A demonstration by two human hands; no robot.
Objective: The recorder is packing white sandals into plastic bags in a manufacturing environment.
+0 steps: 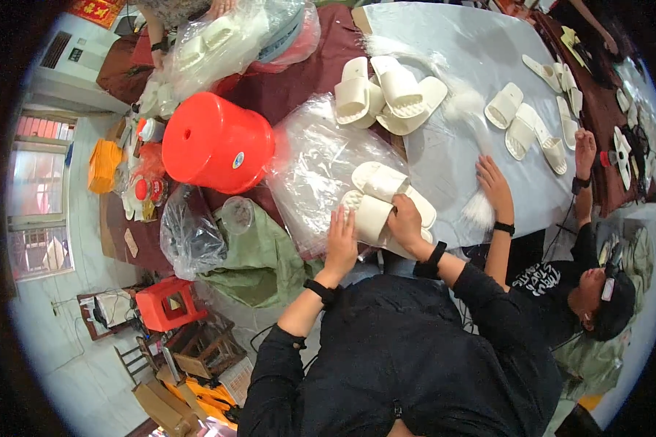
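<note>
Seemingly aligning cream open-toed plastic slippers (372,217) at near edge of grey-covered counter (444,171), holding them in right grip (405,224), bracing with flat, wide left grip (341,242); likely needs even squaring next.

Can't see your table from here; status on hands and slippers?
Right hand on near slippers. Left hand at their left. Clear plastic alongside; red bucket farther left.

Left hand (341,239) and right hand (407,221) reach forward, close together.
The left fingers extend forward, fairly straight; the right fingers bend. The left forearm (300,310) slants in from lower left, the right forearm (451,269) from lower right.
</note>
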